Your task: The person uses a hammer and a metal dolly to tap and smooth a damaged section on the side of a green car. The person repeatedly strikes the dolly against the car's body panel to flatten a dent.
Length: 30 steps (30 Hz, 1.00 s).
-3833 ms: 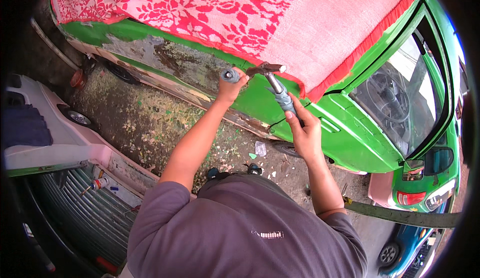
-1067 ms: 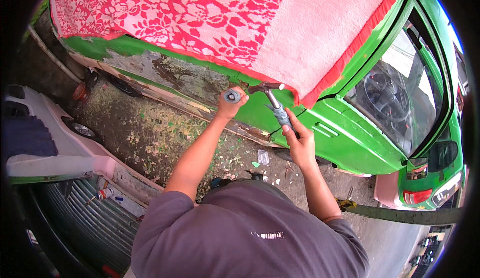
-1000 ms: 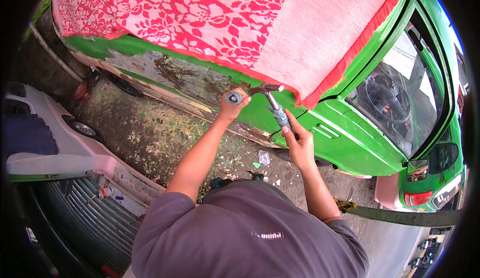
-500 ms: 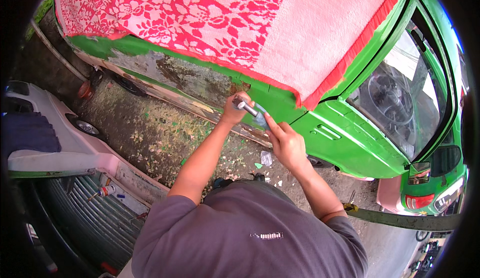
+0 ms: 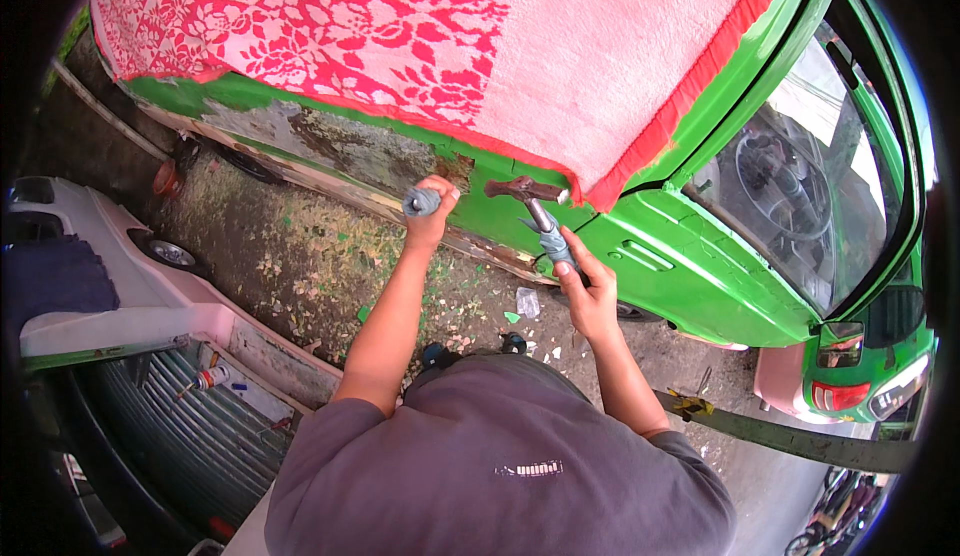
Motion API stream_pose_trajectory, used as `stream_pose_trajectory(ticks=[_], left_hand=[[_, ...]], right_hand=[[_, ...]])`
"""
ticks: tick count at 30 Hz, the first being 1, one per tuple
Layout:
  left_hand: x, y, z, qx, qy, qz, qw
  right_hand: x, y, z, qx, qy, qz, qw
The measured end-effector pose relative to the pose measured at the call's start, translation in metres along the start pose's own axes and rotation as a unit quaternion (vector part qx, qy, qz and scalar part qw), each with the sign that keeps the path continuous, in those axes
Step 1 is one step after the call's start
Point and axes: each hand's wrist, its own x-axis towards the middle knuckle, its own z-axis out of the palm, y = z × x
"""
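Note:
My right hand is wrapped round the grey-taped handle of a hammer. The steel head is raised in front of the green vehicle side, to the right of my left hand and apart from it. My left hand grips a hand tool bound in grey tape. Its rounded butt end faces up, while its working end is hidden behind the fist. Just beyond that fist is the vehicle's lower side panel, where green paint gives way to bare grey and rust-brown metal.
A red and pink floral blanket drapes over the vehicle above the panel. Paint flakes litter the ground between it and a pale car body at left. A green door with its window stands at right, above a metal bar.
The hammer has swung right, away from the tool in my left hand, opening a gap between them. My left hand has shifted slightly left, still holding its tool.

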Motion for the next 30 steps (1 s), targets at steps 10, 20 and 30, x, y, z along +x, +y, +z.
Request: stream_pose_trajectory(ticks=[10, 20, 30], left_hand=[[0.0, -0.014, 0.01, 0.002, 0.031, 0.043, 0.999], [-0.022, -0.012, 0.003, 0.115, -0.036, 0.014, 0.993], [-0.015, -0.017, 0.003, 0.072, 0.016, 0.016, 0.997]], right_hand=[[0.013, 0.018, -0.016, 0.063, -0.05, 0.017, 0.997], [0.019, 0.026, -0.022, 0.049, -0.108, 0.02, 0.993], [0.015, -0.041, 0.013, -0.102, -0.072, -0.346, 0.93]])
